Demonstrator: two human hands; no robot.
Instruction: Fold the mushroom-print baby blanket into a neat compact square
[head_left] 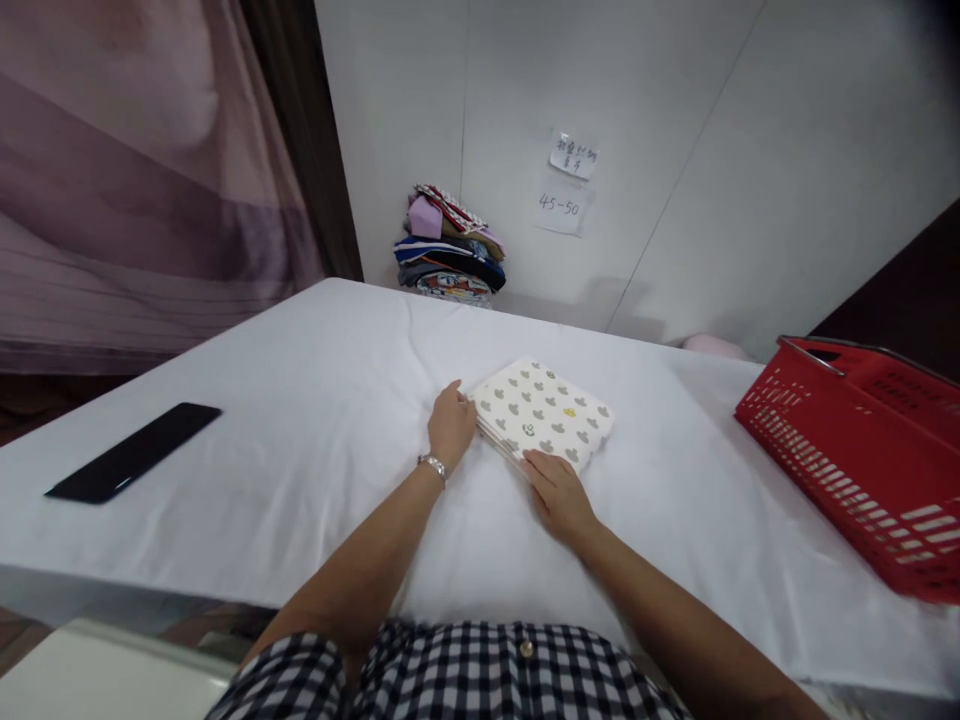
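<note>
A neatly folded white cloth [546, 408] with grey printed motifs and one yellow one lies on the white-covered table. Its layered folds show along the near left edge. My left hand [452, 425], with a silver bracelet at the wrist, is closed at the cloth's left corner; some of its fingers are hidden. On the near edge, my right hand [559, 495] has its fingers over the top layer and its thumb low at the side, gripping the edge.
A red plastic basket [847, 450] with a metal handle stands at the right. A black flat object [139, 455] lies at the left. Stacked folded clothes [450, 250] are at the back against the wall, near two paper notes [566, 180]. A curtain [150, 180] hangs at the left.
</note>
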